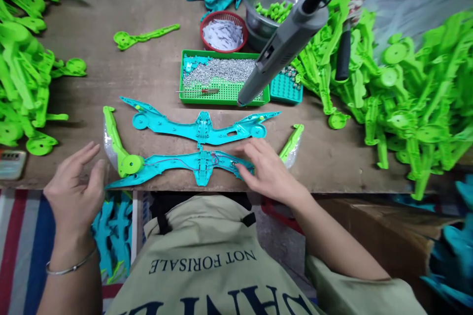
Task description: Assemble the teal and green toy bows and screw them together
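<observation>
Two teal plastic bow-shaped shells lie on the brown workbench, one farther (201, 127) and one nearer (192, 165) with red wires in it. A green limb piece (118, 145) sits on the near shell's left end; another green limb (291, 142) lies at the right. My right hand (268, 170) rests with its fingers spread on the right half of the near shell. My left hand (76, 192) hovers open at the bench edge, just left of the green limb, holding nothing.
A grey powered screwdriver (284, 47) hangs over a green tray of screws (223, 78). Behind it stand a red basket of white bits (223, 32) and a metal bowl of green parts (271, 7). Green part piles (406, 88) fill the right side, and more green parts (22, 59) the left.
</observation>
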Tool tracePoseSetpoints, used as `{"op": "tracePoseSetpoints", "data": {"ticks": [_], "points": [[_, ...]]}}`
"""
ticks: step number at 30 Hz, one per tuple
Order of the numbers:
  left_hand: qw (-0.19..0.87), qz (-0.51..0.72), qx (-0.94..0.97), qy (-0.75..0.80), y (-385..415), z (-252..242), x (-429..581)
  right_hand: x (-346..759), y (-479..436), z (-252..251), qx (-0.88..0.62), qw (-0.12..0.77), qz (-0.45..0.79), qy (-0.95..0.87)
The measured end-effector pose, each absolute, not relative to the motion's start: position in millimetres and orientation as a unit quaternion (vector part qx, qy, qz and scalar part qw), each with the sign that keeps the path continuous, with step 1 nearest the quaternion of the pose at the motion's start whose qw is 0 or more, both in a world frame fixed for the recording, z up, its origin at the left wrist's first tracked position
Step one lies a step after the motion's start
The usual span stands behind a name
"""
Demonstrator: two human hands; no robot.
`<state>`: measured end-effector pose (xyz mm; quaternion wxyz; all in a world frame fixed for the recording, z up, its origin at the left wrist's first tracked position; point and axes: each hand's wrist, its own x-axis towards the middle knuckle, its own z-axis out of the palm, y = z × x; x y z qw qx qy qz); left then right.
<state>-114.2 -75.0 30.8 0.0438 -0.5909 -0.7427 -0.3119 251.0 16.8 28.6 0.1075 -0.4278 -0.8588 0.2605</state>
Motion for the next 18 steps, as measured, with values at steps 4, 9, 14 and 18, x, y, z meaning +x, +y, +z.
{"op": "tracePoseSetpoints", "data": {"ticks": [4,9,14,18], "points": [[0.046,-0.330,-0.588,-0.737,-78,29,-115,241,12,14,-0.436,0.107,0.256,-0.856],[0.048,-0.337,-0.594,-0.729,-77,27,-110,240,11,6,-0.436,0.096,0.248,-0.859],[0.068,-0.332,-0.627,-0.702,-74,30,-104,239,11,3,-0.434,0.090,0.223,-0.868],[0.093,-0.318,-0.645,-0.688,-72,31,-105,239,10,-3,-0.424,0.092,0.190,-0.880]]}}
